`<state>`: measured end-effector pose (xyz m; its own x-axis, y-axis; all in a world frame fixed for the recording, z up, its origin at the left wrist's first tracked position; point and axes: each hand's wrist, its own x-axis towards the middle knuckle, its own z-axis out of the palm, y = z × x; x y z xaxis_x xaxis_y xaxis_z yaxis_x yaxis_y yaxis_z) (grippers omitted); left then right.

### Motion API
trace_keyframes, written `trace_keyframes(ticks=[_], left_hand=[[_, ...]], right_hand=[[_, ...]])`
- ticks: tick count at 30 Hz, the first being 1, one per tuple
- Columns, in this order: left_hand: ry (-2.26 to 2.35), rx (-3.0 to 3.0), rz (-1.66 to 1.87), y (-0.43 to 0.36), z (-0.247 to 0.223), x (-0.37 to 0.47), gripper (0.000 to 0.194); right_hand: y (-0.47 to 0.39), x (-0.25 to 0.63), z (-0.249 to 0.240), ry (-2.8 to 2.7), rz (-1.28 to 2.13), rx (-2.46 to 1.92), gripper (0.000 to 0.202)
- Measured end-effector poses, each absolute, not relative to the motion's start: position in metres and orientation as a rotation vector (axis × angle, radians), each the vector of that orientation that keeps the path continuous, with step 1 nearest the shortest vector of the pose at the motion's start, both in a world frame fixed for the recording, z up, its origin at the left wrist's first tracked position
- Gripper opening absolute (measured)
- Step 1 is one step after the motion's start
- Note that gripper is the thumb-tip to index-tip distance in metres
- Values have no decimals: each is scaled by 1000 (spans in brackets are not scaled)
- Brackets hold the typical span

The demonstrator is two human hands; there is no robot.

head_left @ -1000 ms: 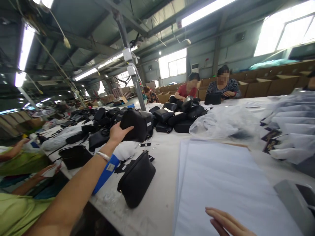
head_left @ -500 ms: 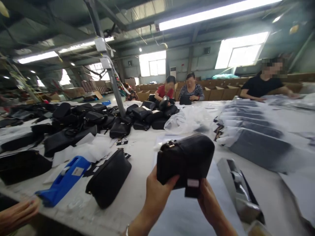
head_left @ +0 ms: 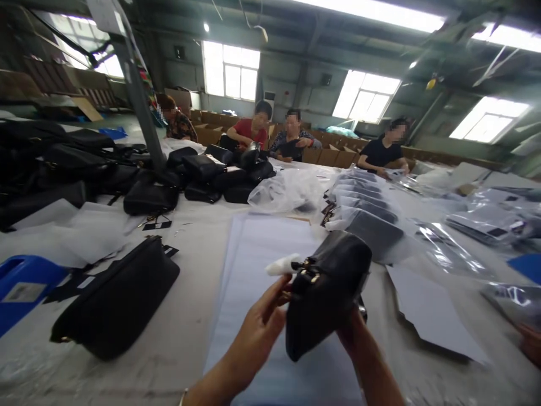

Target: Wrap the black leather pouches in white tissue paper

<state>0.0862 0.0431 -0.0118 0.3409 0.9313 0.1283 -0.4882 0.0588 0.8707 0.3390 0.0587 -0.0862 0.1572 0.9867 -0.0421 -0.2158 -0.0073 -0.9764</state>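
Note:
A black bag [head_left: 327,296] with gold-coloured hardware is held tilted above white sheets [head_left: 257,270] on the table. My left hand [head_left: 266,316] has its fingers closed at the bag's left end, by the hardware and a white wrapped piece [head_left: 281,265]. Under the right part of the bag, my right hand [head_left: 355,332] supports it, its fingers mostly hidden behind the bag. Another black bag [head_left: 118,299] lies on the table to the left, with black tags beside it.
A blue tape dispenser [head_left: 25,290] is at the left edge. Black bags [head_left: 203,169] are piled behind. Wrapped bags [head_left: 367,225] stand in a row at right, near grey boards [head_left: 435,316]. Several people sit across the table; another person's hand [head_left: 530,341] shows at far right.
The view has swung right. The held bag has been turned and tilted, bringing its hardware end towards me, and my left hand has shifted to that end.

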Motion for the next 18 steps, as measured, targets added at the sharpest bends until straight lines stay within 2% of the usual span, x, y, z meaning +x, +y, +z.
trace_keyframes(ticks=[4, 6, 9, 12, 15, 16, 18], left_hand=[[482, 414, 1050, 43, -26, 72, 58], [492, 249, 1024, 40, -36, 71, 54], [630, 302, 1006, 38, -53, 64, 57], [1037, 687, 998, 45, -66, 40, 58], [1349, 1076, 1161, 52, -66, 12, 55], [1323, 1188, 1213, 52, -61, 5, 59], [1109, 1379, 1174, 52, -48, 1, 87]], right_hand=[[53, 342, -44, -902, 1119, -1103, 97], [48, 329, -32, -866, 1192, -1095, 102], [44, 311, -26, -739, 1272, -1254, 95], [45, 308, -20, -795, 1149, -1402, 85], [48, 315, -5, -1002, 999, -1475, 83], [49, 316, 0, -1041, 994, -1487, 83], [48, 316, 8, -1040, 1097, -1456, 83]])
